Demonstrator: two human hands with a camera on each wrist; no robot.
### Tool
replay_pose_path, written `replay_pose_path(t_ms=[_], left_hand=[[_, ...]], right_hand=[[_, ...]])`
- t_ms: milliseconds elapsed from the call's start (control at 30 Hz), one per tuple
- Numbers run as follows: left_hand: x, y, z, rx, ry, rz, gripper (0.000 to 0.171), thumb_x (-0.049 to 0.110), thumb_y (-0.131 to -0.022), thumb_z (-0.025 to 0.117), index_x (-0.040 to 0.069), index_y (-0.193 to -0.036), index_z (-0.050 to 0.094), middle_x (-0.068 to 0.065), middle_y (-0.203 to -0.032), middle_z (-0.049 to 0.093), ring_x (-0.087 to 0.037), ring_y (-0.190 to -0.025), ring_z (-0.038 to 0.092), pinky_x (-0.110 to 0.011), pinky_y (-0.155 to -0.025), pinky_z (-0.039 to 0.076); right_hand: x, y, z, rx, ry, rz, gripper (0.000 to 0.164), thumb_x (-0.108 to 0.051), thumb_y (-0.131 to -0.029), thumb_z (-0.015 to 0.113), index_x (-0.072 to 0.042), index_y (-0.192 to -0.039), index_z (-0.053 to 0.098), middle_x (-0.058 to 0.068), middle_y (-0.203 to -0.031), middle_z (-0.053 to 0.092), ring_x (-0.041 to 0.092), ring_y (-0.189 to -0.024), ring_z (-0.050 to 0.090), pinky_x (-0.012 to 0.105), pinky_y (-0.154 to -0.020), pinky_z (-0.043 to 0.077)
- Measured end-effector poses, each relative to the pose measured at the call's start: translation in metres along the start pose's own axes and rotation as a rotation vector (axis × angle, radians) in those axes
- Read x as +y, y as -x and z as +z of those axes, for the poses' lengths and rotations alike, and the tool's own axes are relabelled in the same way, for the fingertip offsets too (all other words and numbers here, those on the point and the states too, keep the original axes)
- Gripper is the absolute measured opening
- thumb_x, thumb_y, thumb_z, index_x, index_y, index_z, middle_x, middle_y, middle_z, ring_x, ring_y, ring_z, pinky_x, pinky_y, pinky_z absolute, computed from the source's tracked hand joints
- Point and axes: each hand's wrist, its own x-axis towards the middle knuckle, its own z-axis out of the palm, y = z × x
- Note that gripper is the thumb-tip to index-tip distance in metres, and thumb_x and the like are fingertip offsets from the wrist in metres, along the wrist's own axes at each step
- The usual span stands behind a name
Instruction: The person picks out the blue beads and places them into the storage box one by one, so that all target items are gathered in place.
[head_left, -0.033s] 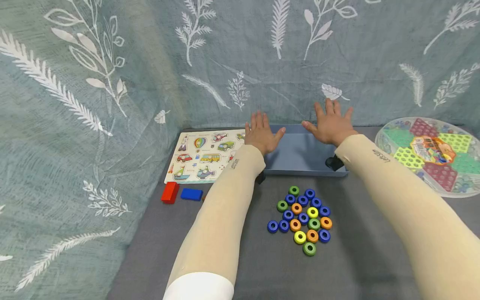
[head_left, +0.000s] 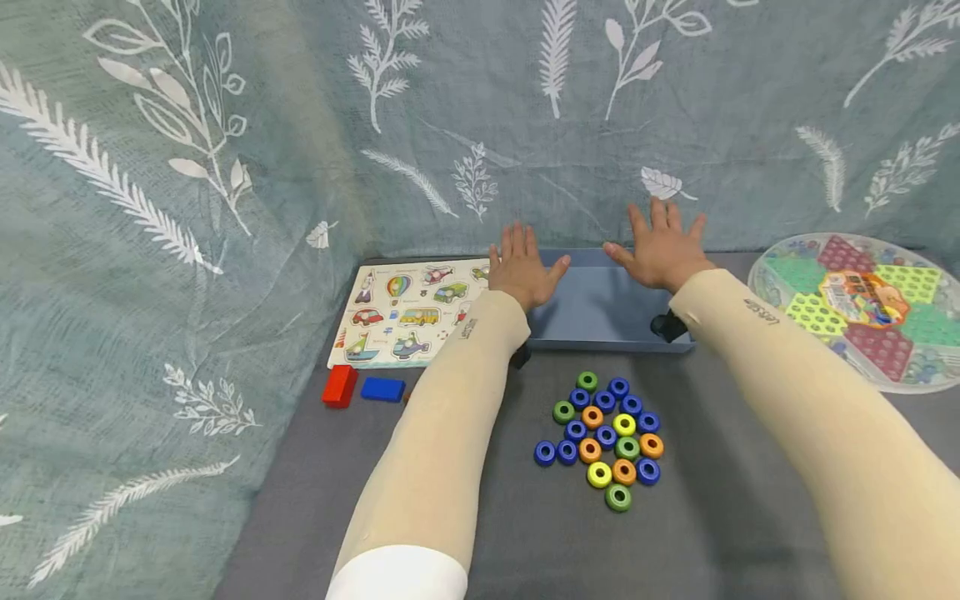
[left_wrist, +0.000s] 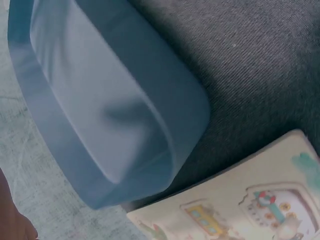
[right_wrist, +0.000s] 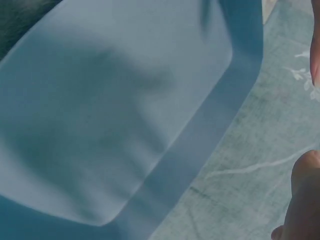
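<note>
My left hand point(head_left: 521, 271) is held with fingers straight and spread over the left end of a blue-grey rectangular tray point(head_left: 600, 308), thumb pointing inward. Over the tray's right side, my right hand point(head_left: 663, 250) hovers palm down, its fingers also fanned out. Neither hand holds anything. Each wrist view shows the bare inside of the tray with soft shadows across it, and part of a hand at the frame's edge. Nearer to me, between the forearms, lie several ring-shaped beads point(head_left: 624, 432) in blue, green, orange and yellow.
A wooden picture puzzle board point(head_left: 378, 304) lies left of the tray, partly covered by my left forearm. A red block point(head_left: 340, 387) and a blue block point(head_left: 382, 389) sit before it. At right is a round clear container point(head_left: 862, 312) with coloured panels. A patterned curtain point(head_left: 480, 108) hangs behind.
</note>
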Motion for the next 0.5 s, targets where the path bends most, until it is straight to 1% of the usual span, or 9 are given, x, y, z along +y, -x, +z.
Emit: replay_pose_path(t_ms=[67,167,267,333,400,500], left_hand=[[-0.002,0.001,0.002,-0.003,-0.002,0.010,0.084,0.068,-0.090,0.015,0.014,-0.150,-0.007,-0.007,-0.157,-0.012,-0.023,-0.145,-0.014,-0.046,-0.118,-0.002],[-0.007,0.001,0.005,-0.029,-0.001,0.033,0.083,0.068,-0.091,0.015,0.015,-0.150,-0.007,-0.007,-0.157,-0.013,-0.024,-0.145,-0.014,-0.047,-0.118,-0.003],[-0.013,0.003,0.002,-0.028,-0.025,0.096,0.081,0.066,-0.092,0.017,0.015,-0.151,-0.003,-0.010,-0.158,-0.009,-0.027,-0.145,-0.011,-0.048,-0.118,0.002],[-0.017,0.006,-0.002,-0.020,-0.045,0.157,0.079,0.064,-0.093,0.020,0.014,-0.151,0.001,-0.011,-0.158,-0.006,-0.029,-0.145,-0.008,-0.048,-0.118,0.005],[-0.020,0.011,-0.005,-0.001,-0.074,0.246,0.077,0.062,-0.094,0.025,0.013,-0.151,0.006,-0.013,-0.157,-0.002,-0.031,-0.146,-0.005,-0.047,-0.118,0.008],[-0.025,0.024,-0.007,0.004,-0.113,0.391,0.074,0.056,-0.095,0.033,0.012,-0.150,0.013,-0.014,-0.157,0.003,-0.032,-0.145,-0.001,-0.044,-0.119,0.008]], right_hand=[[0.001,0.002,0.003,-0.005,-0.004,0.006,0.083,-0.065,-0.092,0.020,-0.010,-0.150,-0.004,0.027,-0.152,-0.013,0.047,-0.140,-0.010,0.074,-0.101,-0.008],[0.005,0.006,0.007,-0.023,-0.016,0.014,0.084,-0.064,-0.092,0.022,-0.009,-0.150,-0.004,0.028,-0.152,-0.012,0.047,-0.140,-0.010,0.073,-0.102,-0.008],[0.013,0.013,0.011,-0.049,-0.018,0.016,0.086,-0.064,-0.092,0.027,-0.007,-0.150,-0.002,0.030,-0.152,-0.007,0.048,-0.139,-0.005,0.073,-0.103,-0.001],[0.021,0.020,0.014,-0.081,-0.025,0.007,0.090,-0.063,-0.091,0.032,-0.005,-0.150,-0.002,0.033,-0.151,-0.004,0.050,-0.138,-0.001,0.072,-0.104,0.005],[0.030,0.029,0.018,-0.124,-0.053,-0.012,0.095,-0.063,-0.090,0.037,0.001,-0.148,-0.002,0.035,-0.149,-0.003,0.052,-0.137,0.001,0.070,-0.104,0.011],[0.043,0.038,0.027,-0.200,-0.144,-0.062,0.105,-0.062,-0.088,0.044,0.010,-0.144,-0.006,0.038,-0.147,-0.005,0.054,-0.136,0.000,0.067,-0.107,0.012]])
